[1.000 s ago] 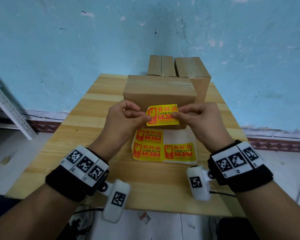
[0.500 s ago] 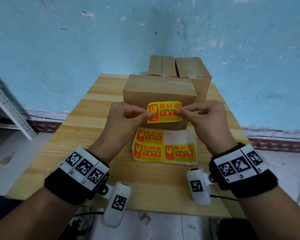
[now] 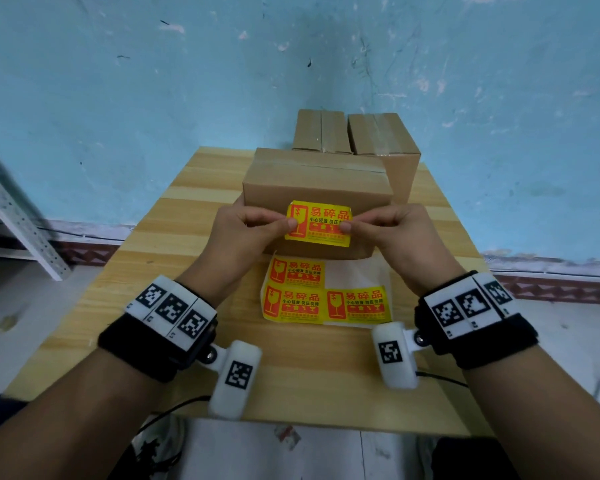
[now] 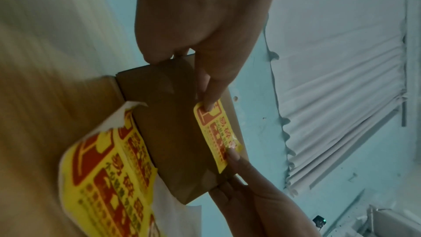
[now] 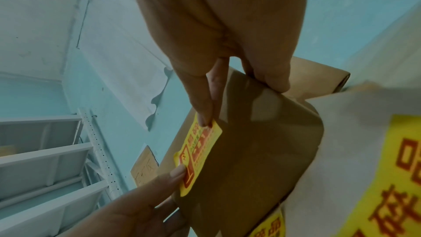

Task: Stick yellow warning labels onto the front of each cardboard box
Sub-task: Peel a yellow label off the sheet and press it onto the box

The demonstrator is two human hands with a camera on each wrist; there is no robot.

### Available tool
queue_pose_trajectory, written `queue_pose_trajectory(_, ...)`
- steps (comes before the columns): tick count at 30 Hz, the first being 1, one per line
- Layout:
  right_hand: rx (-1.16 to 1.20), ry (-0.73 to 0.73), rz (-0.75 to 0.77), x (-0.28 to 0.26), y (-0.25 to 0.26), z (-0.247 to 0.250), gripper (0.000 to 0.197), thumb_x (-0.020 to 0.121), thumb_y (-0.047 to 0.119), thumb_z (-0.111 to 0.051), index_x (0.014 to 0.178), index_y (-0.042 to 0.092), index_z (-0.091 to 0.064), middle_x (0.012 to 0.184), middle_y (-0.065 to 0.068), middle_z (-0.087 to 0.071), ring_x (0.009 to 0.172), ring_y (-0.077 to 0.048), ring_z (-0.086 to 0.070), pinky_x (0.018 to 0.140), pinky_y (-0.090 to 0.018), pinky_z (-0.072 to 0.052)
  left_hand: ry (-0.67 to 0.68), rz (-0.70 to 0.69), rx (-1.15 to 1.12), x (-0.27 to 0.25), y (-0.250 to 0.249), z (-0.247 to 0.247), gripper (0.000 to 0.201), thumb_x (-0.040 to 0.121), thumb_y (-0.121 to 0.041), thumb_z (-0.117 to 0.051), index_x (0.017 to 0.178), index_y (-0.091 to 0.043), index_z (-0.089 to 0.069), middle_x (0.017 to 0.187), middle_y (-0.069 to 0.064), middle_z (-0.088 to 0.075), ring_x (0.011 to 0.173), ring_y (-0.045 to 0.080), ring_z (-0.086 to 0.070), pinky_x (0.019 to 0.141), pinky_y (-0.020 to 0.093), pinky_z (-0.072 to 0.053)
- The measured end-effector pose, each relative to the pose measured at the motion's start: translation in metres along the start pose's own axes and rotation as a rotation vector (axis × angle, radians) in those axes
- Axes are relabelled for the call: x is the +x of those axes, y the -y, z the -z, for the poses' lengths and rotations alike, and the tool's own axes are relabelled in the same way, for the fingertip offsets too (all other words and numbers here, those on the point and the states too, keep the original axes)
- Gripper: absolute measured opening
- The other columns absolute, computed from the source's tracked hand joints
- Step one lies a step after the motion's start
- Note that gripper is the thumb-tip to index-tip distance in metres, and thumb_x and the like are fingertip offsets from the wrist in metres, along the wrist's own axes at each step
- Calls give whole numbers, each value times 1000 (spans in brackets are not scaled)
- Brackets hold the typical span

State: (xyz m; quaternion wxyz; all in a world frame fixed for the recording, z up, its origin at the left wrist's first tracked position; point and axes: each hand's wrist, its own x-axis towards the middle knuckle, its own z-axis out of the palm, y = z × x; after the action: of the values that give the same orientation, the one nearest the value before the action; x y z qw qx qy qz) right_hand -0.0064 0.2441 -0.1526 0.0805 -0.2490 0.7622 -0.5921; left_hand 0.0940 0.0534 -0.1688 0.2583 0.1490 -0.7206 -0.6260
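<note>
Label point(image 3: 317, 225) is up against the front face of the nearest cardboard box point(image 3: 312, 181), centre of the head frame, text level. I'm holding it by both short ends so it stays stretched and flat: left hand point(image 3: 246, 233) pinches the left end with thumb on the printed side, right hand point(image 3: 392, 230) pinches the right end the same way. Both sets of fingers are closed on the label only, nothing else in them.

Left wrist view shows my left thumb point(image 4: 208, 104) pressing the label's end toward the cardboard. Can't tell if the adhesive has fully grabbed; the right corner looks slightly curled off the face.

Box sits turned front toward me, near enough that both hands reach the face. Two more boxes point(image 3: 357, 136) stand behind it, upper centre, fronts hidden, so I can't say whether they're labelled.

Backing sheet point(image 3: 326, 296) lies flat on the counter point(image 3: 125, 306) just below the box, three labels left on it, one slot bare white. Parked there for a short reach to the next peel.

My read: placement step, press-down and smoothing not yet done.
</note>
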Motion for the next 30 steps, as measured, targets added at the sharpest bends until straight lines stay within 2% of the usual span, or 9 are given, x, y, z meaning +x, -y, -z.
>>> queue_pose_trajectory(4, 9, -55, 22, 0, 1, 4, 2, 79, 18, -80, 81, 17, -80, 85, -8, -78, 81, -14, -69, 75, -27, -53, -4, 17, -31, -6, -7, -2, 9, 78, -12, -79, 86, -8, -78, 109, 13, -70, 100, 17, -66, 63, 9, -48)
queue_pose_trajectory(7, 20, -82, 46, -3, 7, 3, 2, 79, 19, -80, 79, 17, -80, 88, -12, -77, 85, -20, -70, 77, -34, -55, -13, 14, -2, -9, -15, -3, 4, 79, -16, -78, 83, -14, -78, 84, 1, -75, 78, -2, -66, 58, 10, -46)
queue_pose_trajectory(9, 9, -94, 62, -4, 9, 0, 5, 80, 20, -80, 76, 19, -79, 81, -6, -77, 79, -15, -70, 73, -34, -56, -35, 16, -2, -10, -18, -3, 6, 80, -18, -79, 82, -13, -79, 74, -4, -74, 68, -7, -65, 55, 9, -45)
queue_pose_trajectory(12, -23, -127, 59, -6, 11, -5, 9, 80, 21, -81, 71, 22, -78, 69, 8, -73, 71, -5, -67, 71, -37, -57, -74, 7, 15, -14, -19, -5, 9, 80, -19, -79, 81, -10, -78, 72, -2, -73, 65, -9, -65, 55, 8, -45)
queue_pose_trajectory(16, -21, -140, 28, -8, 9, -8, 8, 78, 25, -82, 76, 17, -81, 79, -6, -77, 84, -22, -73, 84, -48, -58, -95, 16, 39, -14, -18, -4, 10, 78, -21, -80, 80, -12, -79, 75, 1, -75, 68, -3, -67, 58, 11, -49)
queue_pose_trajectory(22, 29, -130, 27, -9, 15, -6, 9, 79, 21, -81, 80, 12, -80, 80, -6, -78, 76, -9, -70, 78, -34, -58, -101, 2, 10, -12, -22, -3, 15, 79, -22, -80, 84, -8, -79, 79, 1, -76, 71, -4, -66, 61, 12, -49)
queue_pose_trajectory(25, 47, -141, 28, -9, 17, -6, 7, 80, 19, -81, 79, 12, -80, 79, -7, -78, 77, -13, -71, 79, -37, -59, -96, 18, -32, -13, -23, -5, 12, 80, -21, -79, 84, -9, -79, 78, -1, -75, 69, -7, -65, 59, 10, -47)
queue_pose_trajectory(28, 62, -159, 79, -11, 20, -6, 5, 81, 18, -80, 78, 13, -79, 78, -6, -77, 77, -13, -70, 77, -36, -59, -89, -13, -60, -14, -27, -6, 14, 81, -19, -78, 86, -6, -78, 82, 6, -76, 73, 1, -67, 63, 14, -50)
queue_pose_trajectory(30, 70, -164, 104, -11, 25, -3, 5, 80, 17, -80, 78, 12, -78, 77, -5, -75, 74, -7, -68, 73, -27, -57, -86, -28, -65, -15, -32, -5, 13, 81, -18, -78, 85, -5, -78, 83, 9, -76, 75, 5, -67, 66, 17, -52)
